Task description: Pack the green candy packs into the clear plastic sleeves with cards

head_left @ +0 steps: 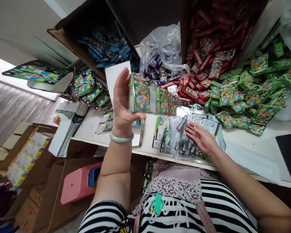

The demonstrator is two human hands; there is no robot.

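There are two hands (122, 108), one bangle (121, 138), one apron (177, 188), one pink stool (77, 183). One blue heap (109, 48), one purple heap (163, 76), one red heap (205, 69) and one green heap (247, 92) have too many packs (226, 96) to count.

The left hand (123, 103) holds a green packet (141, 94); the right hand (204, 139) lies over clear packs (178, 145) near a purple box (182, 123).

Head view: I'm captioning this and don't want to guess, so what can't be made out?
All in the head view:
Back of the green packet at the left hand: turned away from the camera.
Floor of the open carton: covered by blue packets.
Rearmost red packets: lost in shadow.
Black flat object: cut off by the right edge.
Fine print on the packets: too small.
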